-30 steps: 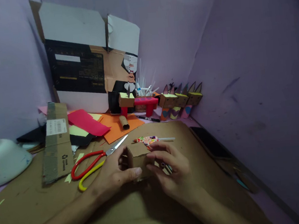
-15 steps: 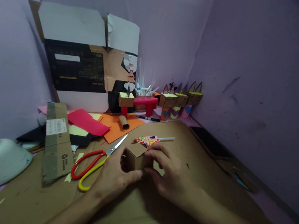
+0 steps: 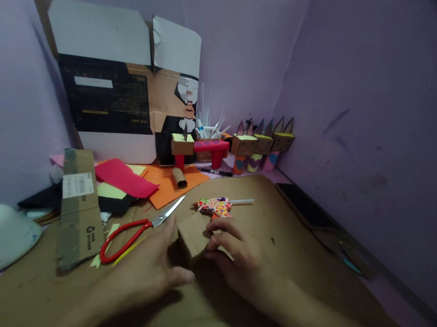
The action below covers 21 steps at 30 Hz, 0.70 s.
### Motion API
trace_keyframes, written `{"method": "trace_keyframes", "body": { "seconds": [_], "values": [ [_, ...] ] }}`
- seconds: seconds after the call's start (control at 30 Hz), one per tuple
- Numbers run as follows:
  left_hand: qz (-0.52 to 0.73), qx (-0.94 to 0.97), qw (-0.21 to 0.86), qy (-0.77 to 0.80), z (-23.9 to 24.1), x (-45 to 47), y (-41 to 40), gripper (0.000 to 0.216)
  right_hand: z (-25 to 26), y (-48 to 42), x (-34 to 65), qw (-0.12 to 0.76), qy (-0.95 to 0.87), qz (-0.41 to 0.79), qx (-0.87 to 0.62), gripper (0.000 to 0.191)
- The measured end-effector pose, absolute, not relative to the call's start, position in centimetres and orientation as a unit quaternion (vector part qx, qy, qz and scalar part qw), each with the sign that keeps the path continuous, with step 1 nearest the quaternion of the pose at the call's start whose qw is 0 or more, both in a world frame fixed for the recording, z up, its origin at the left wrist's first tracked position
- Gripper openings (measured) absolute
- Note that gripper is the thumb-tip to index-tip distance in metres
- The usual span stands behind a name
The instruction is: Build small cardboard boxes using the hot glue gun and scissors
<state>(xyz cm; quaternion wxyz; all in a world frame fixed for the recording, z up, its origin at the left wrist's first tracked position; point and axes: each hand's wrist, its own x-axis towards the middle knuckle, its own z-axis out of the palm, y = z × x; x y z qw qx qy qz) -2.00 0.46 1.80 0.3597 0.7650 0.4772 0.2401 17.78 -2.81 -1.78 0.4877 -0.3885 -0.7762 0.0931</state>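
A small brown cardboard box is tilted in the fingers of my right hand, gripped along its right side. My left hand is off the box, just left of it, with thumb and fingers apart and slightly blurred. Right behind the box lies a glue gun with a colourful pattern and a clear glue stick out of its back. Scissors with red and yellow handles lie left of the box, the yellow handle partly behind my left hand.
A flat cardboard strip, coloured paper sheets and a white bowl sit at left. Behind stand an unfolded carton and several cardboard animal figures. A phone lies by the right wall.
My left hand has let go of the box and moved left, opening its fingers. In my right hand the box has turned and tipped, showing more of a flat face.
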Motion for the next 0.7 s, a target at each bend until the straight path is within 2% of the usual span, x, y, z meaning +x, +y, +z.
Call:
{"method": "trace_keyframes", "body": {
  "seconds": [0.1,0.23,0.33,0.53,0.7],
  "values": [
    [0.232,0.739,0.403,0.487,2.8,-3.4,1.7,0.084,-1.8,-2.8,17.6,0.479,-0.789,0.063,-0.379,0.018],
    [0.317,0.717,0.315,0.534,3.5,-2.2,2.2,0.088,-1.6,-2.9,17.8,0.472,-0.798,0.050,-0.372,0.020],
    [0.257,0.754,0.317,0.515,3.6,-0.7,2.1,0.091,-1.4,-2.9,17.9,0.466,-0.800,0.043,-0.375,0.020],
    [0.192,0.740,0.420,0.490,4.1,0.5,2.5,0.081,-1.6,-3.0,18.1,0.455,-0.810,0.030,-0.369,0.019],
    [0.149,0.753,0.392,0.507,4.3,1.2,2.5,0.081,-2.1,-2.9,18.6,0.439,-0.824,0.038,-0.356,0.021]
  ]
}}
